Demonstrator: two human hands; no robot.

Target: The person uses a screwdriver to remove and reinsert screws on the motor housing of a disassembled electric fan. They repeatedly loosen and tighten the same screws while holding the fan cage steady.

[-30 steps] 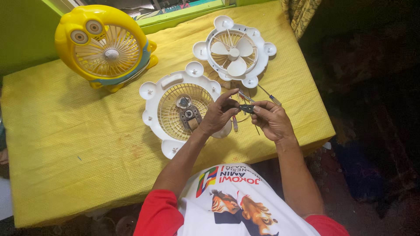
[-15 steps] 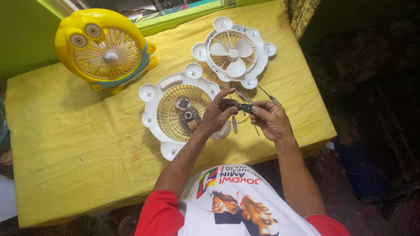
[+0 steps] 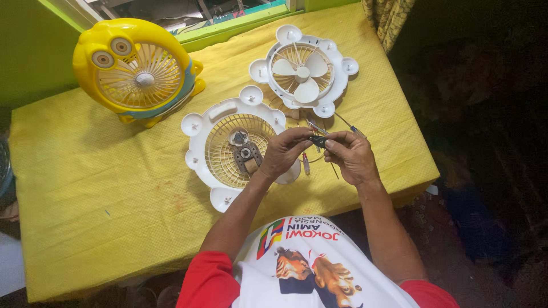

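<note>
Both hands pinch a small dark part (image 3: pixel 317 140) between them, the left hand (image 3: pixel 283 153) curled over a round white ribbed grille shell (image 3: pixel 228 151) and the right hand (image 3: pixel 354 157) closed on the part's other end, thin wires (image 3: pixel 325 162) dangling below onto textured yellow cloth (image 3: pixel 114 194).

A small home repair corner is suggested: a table (image 3: pixel 114 228) covered with yellow cloth is set against bright green walls (image 3: pixel 28 51), and a whole yellow cartoon-shaped fan (image 3: pixel 137 71) and two opened white fan housings (image 3: pixel 228 151) are laid out on it.
</note>
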